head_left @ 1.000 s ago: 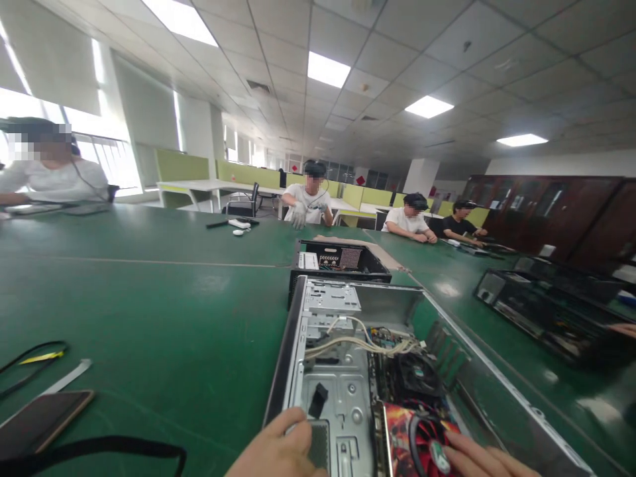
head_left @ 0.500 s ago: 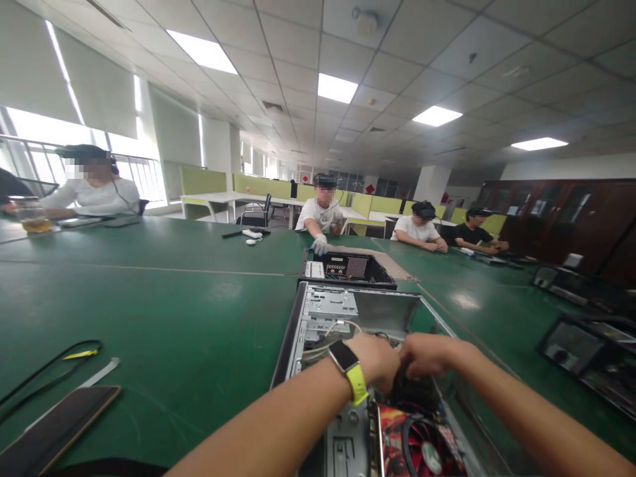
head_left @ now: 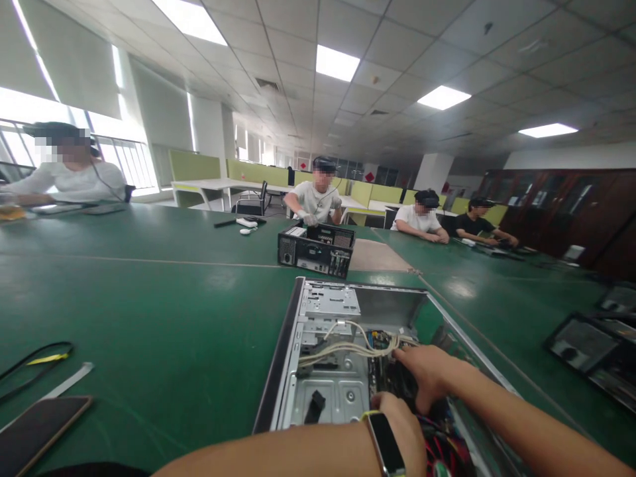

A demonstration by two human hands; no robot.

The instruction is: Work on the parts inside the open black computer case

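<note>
From my remote seat the green table (head_left: 149, 311) fills the view, and the open computer case (head_left: 281, 371) lies on it straight ahead, its metal floor and boards bare. Beyond it a black case (head_left: 315, 250) stands apart from the open one, with a gloved hand of the person opposite (head_left: 309, 218) on its top. Half a second ago it sat right against the open case's far end. My right hand (head_left: 427, 374) lies low inside the open case on the dark parts, fingers loosely spread and gripping nothing I can see, the forefinger stretched out to the near end of the pale cable bundle (head_left: 348, 348). My left hand (head_left: 402, 430) is near the case's front edge, just beside the right thumb. Its fingers curl down out of sight, so I cannot tell what they close on. Earlier both hands were bunched together deeper in. The black watch (head_left: 385, 450) sits on the left wrist.
</note>
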